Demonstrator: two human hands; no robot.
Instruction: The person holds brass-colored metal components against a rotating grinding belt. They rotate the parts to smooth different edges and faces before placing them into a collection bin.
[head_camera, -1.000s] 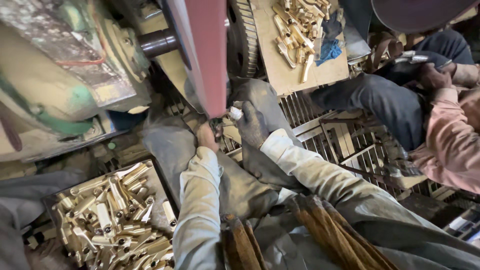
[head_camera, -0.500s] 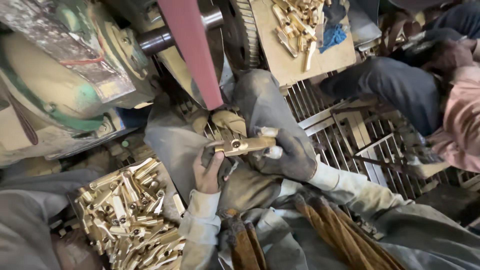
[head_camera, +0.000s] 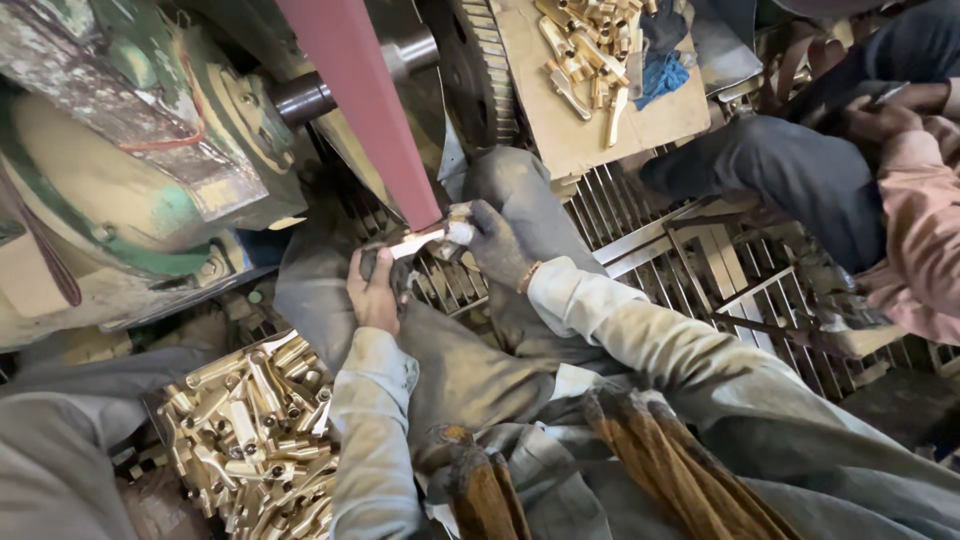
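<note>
Head view: both hands, left (head_camera: 375, 290) and right (head_camera: 497, 240), grasp a shiny brass fitting (head_camera: 420, 240) against the red belt (head_camera: 365, 100).

One sanding belt (head_camera: 365, 110) runs here, with one brass piece (head_camera: 418, 240) against it. Two hands hold that piece, the left hand (head_camera: 375, 290) and the right hand (head_camera: 497, 240). Two heaps of brass parts show: one in a box (head_camera: 250, 430), one on a board (head_camera: 590, 45). One blue rag (head_camera: 660, 75) lies there.
</note>
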